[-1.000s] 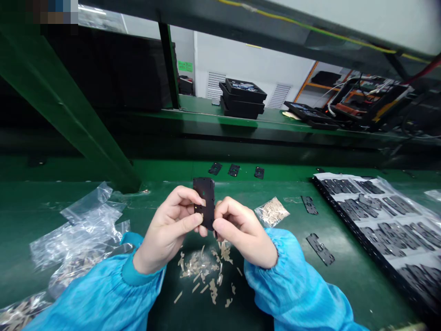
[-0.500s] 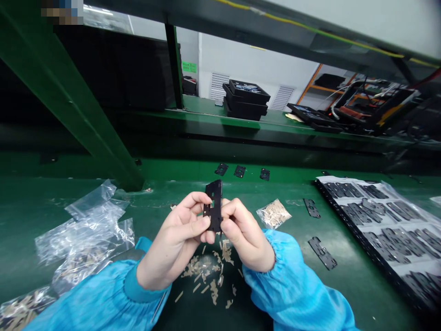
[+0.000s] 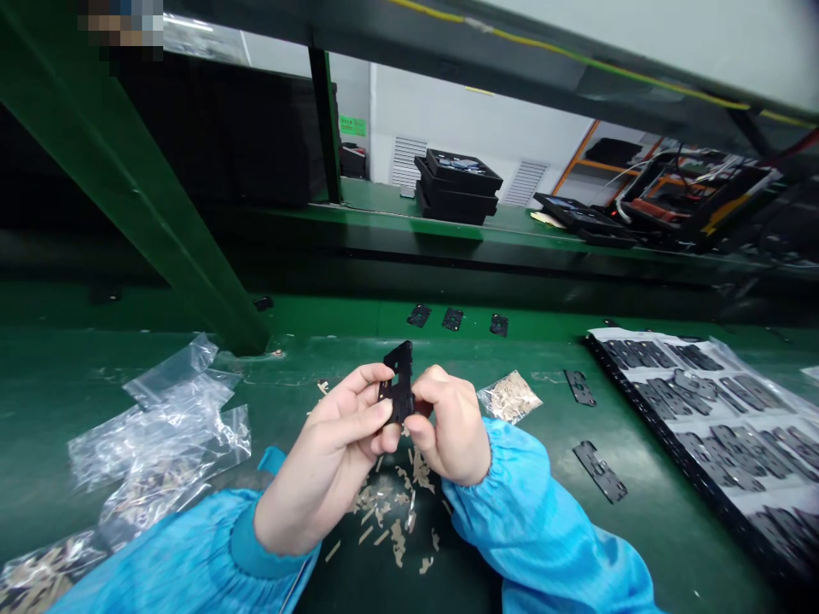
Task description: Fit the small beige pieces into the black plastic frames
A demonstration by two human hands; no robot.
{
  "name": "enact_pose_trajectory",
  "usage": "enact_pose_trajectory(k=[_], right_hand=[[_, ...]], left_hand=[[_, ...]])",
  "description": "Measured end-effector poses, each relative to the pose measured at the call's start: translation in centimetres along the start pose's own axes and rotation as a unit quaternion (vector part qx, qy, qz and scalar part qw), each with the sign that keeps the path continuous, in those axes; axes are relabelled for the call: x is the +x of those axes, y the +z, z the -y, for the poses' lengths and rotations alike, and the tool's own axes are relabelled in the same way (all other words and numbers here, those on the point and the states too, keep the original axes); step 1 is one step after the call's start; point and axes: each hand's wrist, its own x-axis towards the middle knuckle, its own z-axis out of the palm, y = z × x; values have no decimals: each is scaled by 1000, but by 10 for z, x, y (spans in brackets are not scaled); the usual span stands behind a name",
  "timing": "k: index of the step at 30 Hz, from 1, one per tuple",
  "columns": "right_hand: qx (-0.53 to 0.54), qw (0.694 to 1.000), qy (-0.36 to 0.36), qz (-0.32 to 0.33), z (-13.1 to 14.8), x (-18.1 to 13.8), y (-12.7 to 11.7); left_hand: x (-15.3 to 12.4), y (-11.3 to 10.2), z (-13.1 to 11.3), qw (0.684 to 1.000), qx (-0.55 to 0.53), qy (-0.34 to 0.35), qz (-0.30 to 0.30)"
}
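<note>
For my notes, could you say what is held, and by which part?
A black part: left hand grips its left side; right hand touches its right edge.

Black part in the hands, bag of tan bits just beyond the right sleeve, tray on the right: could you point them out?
Black part (image 3: 403,393): head view, middle of its flat face.
Bag of tan bits (image 3: 510,396): head view, middle of its filled front.
Tray (image 3: 669,445): head view, its black left rim.
</note>
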Motion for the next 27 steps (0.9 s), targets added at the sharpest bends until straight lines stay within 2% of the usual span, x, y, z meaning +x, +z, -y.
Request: enact_pose_trajectory(k=[3, 8, 14, 17, 20, 22, 24, 25, 26, 27], right_hand=[[-10, 1000, -17, -6, -2, 1, 2], [59, 998, 38, 4, 4, 4, -5], [131, 987, 73, 59, 12, 6, -16], [106, 990, 73, 55, 11, 7, -14], [58, 996, 61, 29, 12, 5, -9], [26, 998, 52, 20, 13, 2, -6], [-31, 996, 49, 64, 7, 0, -6], [-86, 987, 73, 116, -1, 0, -9], [-156, 964, 116, 179, -12, 0, -14], [-235, 924, 179, 242, -27, 1, -24]], left_hand=[[1, -2, 0, 1000, 14, 17, 6], [3, -4, -2, 995, 50, 73, 38], [5, -7, -1, 978, 132, 156, 49], [3, -12, 4, 941, 227, 250, 36], [-1, -16, 11, 881, 325, 344, -5], [-1, -16, 15, 855, 364, 367, -37], [1, -15, 16, 853, 385, 350, -49], [3, -14, 15, 858, 385, 337, -42], [5, -14, 13, 865, 384, 320, -35], [7, -15, 10, 873, 381, 303, -30]])
